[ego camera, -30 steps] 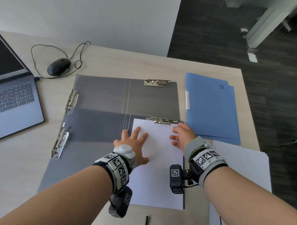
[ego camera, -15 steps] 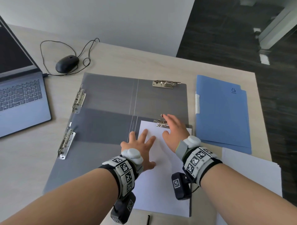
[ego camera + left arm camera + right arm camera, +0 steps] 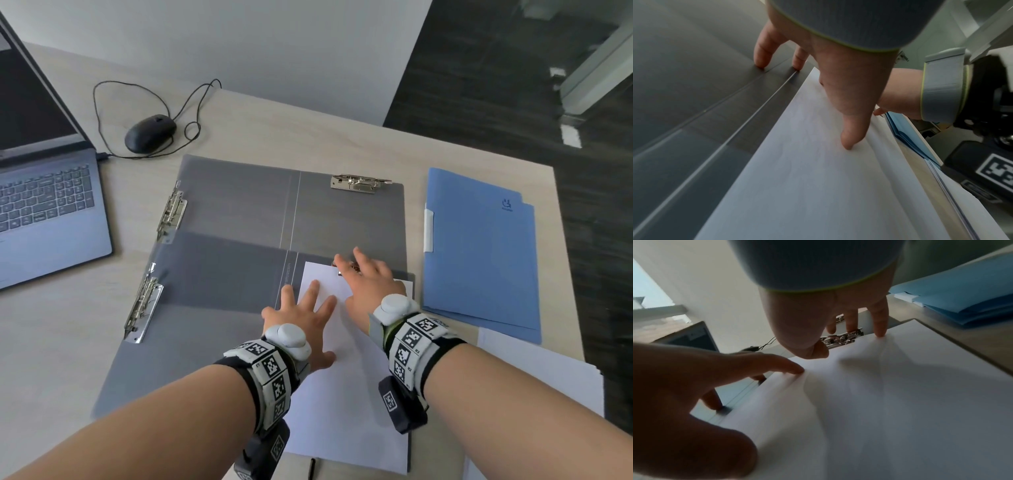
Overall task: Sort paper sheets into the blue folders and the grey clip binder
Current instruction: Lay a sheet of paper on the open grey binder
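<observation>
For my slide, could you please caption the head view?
Left hand flattens a white sheet in the grey clip binder; right hand reaches its clip.

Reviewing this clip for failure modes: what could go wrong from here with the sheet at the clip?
1. The white sheet already ripples between the left hand and right hand; more pushing may crease it.
2. The right hand's fingers sit at the metal clip; a snap could pinch them.
3. The sheet may clamp crooked on the grey binder.
</observation>
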Available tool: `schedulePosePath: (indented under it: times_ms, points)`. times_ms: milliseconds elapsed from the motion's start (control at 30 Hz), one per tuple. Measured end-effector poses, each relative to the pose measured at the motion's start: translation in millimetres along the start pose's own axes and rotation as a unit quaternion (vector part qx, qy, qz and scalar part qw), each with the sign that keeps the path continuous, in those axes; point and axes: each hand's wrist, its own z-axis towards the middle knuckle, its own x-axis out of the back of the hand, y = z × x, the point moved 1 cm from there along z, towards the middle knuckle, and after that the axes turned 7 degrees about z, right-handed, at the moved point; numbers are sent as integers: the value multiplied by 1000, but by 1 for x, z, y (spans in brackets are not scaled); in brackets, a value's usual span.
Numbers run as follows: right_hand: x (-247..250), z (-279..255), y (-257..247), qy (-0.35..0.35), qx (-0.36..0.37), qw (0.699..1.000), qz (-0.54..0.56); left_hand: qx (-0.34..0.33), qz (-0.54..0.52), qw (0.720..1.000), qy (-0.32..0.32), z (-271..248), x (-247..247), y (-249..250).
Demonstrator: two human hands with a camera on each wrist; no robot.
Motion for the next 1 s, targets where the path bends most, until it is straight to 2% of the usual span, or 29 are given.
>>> schedulePosePath:
  times_ms: [167, 433, 767, 1000]
  points:
    - [3, 5, -8, -45, -9, 998, -33, -2, -2, 1000, -5, -1, 1, -1]
    - [7, 8, -13, -68, -18, 996, -52, -2, -6, 1000, -2, 0, 2, -1]
    - [-3, 10, -4, -47, -5, 999, 15, 7, -6, 1000, -3, 1, -1, -2]
    - [-20, -46, 24, 30, 54, 993, 103, 32, -8, 999, -18, 0, -2, 1]
